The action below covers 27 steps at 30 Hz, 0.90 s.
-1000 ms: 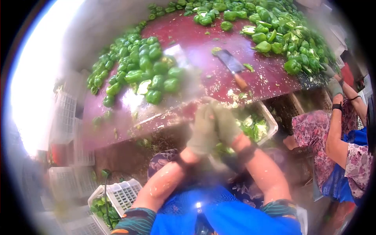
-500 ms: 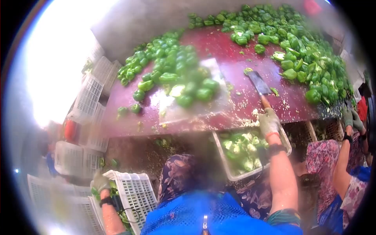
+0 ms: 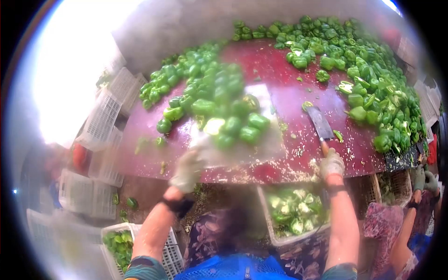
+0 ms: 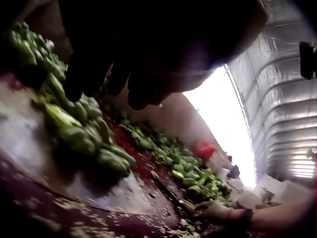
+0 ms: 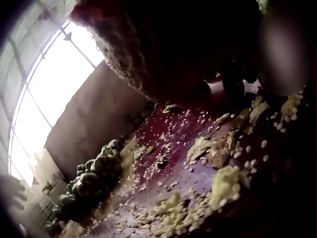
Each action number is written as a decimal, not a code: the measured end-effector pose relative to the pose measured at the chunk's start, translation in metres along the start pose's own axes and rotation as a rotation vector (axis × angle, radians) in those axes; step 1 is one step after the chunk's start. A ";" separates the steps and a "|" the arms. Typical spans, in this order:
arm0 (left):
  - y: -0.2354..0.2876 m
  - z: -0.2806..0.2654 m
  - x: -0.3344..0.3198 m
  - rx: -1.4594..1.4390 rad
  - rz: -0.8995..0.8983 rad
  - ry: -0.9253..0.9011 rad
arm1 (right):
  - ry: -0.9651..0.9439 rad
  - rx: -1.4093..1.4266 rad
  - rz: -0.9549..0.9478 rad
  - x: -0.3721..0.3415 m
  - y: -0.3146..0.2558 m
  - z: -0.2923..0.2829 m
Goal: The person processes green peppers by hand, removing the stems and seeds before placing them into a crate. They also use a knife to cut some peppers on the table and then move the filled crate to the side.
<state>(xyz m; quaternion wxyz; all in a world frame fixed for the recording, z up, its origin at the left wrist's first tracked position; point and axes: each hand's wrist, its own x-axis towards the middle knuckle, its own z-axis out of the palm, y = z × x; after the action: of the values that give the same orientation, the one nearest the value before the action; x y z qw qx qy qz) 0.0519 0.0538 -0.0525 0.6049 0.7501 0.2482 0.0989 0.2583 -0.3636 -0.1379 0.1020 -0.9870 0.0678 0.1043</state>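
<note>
My gloved right hand (image 3: 332, 164) grips the wooden handle of a cleaver (image 3: 320, 123), whose blade lies flat on the red table (image 3: 289, 102). A small piece of green pepper (image 3: 306, 106) is at the blade's far end. My gloved left hand (image 3: 186, 171) is over the table's front edge with nothing in it, its fingers dark and loosely bent in the left wrist view. Beyond it, whole green bell peppers (image 3: 204, 107) and a cut one (image 3: 214, 126) lie partly on a pale board (image 3: 273, 151). Pale seeds and core scraps (image 5: 228, 183) are scattered near the right hand.
Below the table edge stands a white crate (image 3: 268, 224) of cut pepper pieces. Another white crate (image 3: 175, 256) with green peppers is at lower left, and more crates (image 3: 102, 112) stack behind. A large pepper heap (image 3: 368, 84) covers the right side. Another person's gloved hands (image 3: 420, 179) work at far right.
The hands were together at first. The right hand then took the cleaver's handle while the left reached down to the lower-left crate; the left has since come back up, empty, to the table edge.
</note>
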 end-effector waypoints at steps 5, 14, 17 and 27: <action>0.024 0.149 0.094 0.958 0.443 -0.319 | -0.017 -0.100 -0.056 0.023 -0.014 -0.006; -0.006 0.206 0.150 1.044 0.326 -0.143 | -0.052 -0.029 -0.101 0.059 -0.014 0.018; -0.006 0.202 0.154 1.004 0.371 -0.225 | -0.057 0.120 -0.238 0.067 0.013 0.054; 0.025 0.212 0.124 0.640 0.153 -0.365 | -0.340 1.159 0.019 -0.045 -0.031 -0.046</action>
<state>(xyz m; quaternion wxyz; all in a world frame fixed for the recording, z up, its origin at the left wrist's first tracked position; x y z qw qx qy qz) 0.2592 -0.0706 -0.1004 0.3650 0.9228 0.0981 -0.0740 0.2286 -0.3382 -0.0786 0.6317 -0.7394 0.1052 0.2076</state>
